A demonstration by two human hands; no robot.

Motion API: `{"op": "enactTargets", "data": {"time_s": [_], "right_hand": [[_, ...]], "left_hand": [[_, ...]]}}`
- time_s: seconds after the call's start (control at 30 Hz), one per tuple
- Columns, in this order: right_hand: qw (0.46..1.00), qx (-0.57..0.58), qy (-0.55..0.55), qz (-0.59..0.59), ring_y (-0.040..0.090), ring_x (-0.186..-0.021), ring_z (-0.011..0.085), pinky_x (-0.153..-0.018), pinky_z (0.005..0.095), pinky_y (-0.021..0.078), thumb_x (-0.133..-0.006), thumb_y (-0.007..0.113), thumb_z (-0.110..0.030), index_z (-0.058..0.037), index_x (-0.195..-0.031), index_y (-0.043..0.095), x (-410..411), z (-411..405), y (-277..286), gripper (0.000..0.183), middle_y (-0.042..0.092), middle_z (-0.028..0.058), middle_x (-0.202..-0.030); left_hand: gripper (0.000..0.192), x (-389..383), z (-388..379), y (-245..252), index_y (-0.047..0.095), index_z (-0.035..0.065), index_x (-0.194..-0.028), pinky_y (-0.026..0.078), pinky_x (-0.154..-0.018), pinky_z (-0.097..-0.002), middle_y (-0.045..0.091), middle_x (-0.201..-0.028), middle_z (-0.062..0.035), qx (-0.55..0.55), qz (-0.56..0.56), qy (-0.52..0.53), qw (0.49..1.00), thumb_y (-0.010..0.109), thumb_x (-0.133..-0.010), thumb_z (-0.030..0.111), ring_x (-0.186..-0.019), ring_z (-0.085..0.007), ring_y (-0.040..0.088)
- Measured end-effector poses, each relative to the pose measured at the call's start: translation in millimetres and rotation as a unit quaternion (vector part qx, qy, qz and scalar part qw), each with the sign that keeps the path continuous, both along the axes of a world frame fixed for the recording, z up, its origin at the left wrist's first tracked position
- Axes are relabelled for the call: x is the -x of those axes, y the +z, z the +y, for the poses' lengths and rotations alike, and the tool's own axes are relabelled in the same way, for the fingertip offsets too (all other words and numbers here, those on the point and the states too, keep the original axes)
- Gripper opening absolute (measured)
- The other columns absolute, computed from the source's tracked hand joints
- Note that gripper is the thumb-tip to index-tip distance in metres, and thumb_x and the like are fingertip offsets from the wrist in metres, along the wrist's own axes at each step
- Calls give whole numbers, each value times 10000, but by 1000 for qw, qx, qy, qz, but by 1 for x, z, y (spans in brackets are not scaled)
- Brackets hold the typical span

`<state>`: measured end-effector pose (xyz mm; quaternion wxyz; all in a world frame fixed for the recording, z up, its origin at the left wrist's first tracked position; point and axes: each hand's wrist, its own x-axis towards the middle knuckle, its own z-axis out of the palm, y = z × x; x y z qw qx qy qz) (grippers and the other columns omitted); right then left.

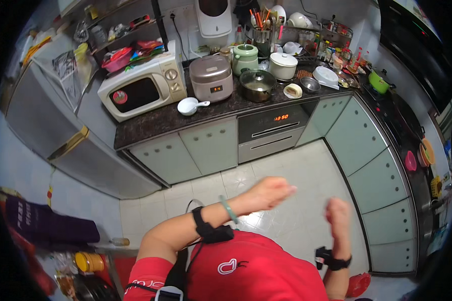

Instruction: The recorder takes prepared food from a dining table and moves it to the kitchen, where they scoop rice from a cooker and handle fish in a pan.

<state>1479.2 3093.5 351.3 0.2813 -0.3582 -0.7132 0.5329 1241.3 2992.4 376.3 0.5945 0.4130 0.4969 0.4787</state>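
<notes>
My left hand (272, 192) is in the air over the tiled floor, fingers curled in with nothing seen in them. A pale green bangle (228, 209) circles that wrist, and a black strap with a small device (211, 230) sits on the forearm. To the right, my right hand (338, 215) is blurred and looks like a loose fist, with no object visible in it. It wears a black wrist strap (333, 259). Neither hand touches the counter. Beyond them, on the dark stone countertop (150, 129), are a white handled bowl (188, 106), a rice cooker (211, 77) and a glass-lidded pot (258, 84).
A microwave oven (139, 94) stands left on the counter, beside a refrigerator (98, 161). A built-in cabinet appliance (273, 126) shows a lit display. Cabinets (376, 180) curve along the right. A green pot (379, 81) sits by the hob. A red bag (358, 285) lies low at right.
</notes>
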Motion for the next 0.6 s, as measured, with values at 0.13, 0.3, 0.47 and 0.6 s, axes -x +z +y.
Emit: {"op": "enactTargets", "data": {"time_s": [0.13,0.3,0.47,0.6], "right_hand": [[980,-15,-189,-61,297,-416,39,-380,213,206,-916,394,-283,-78,-602,405,-66,-32,36,375,370,-36,-496],[925,3,-300,-235,490,-506,122,-480,237,438,-773,531,-34,-58,-1275,377,-111,-118,3,525,547,98,-811],[877,-21,-348,-331,576,-704,170,-661,292,477,-662,682,-11,-51,-1350,238,-72,-185,-52,820,412,216,-1239],[873,105,-476,9,482,-535,93,-459,212,388,-810,598,-210,-38,-1159,426,-62,-192,-27,425,505,83,-928]], "left_hand": [[193,-10,28,30,554,47,-829,401,-484,-249,550,-639,-10,-103,79,-218,967,486,-889,217,-532,-92,487],[150,-46,66,-31,591,37,-894,446,-619,-356,595,-707,-84,-395,233,-257,851,516,-800,127,-639,-246,562],[147,-120,71,-100,578,22,-843,475,-649,-347,602,-755,-116,-598,228,-268,720,521,-750,121,-725,-271,591],[230,-150,61,-37,535,13,-738,443,-577,-333,572,-676,-96,-186,58,-591,783,508,-820,226,-628,-198,549]]}}
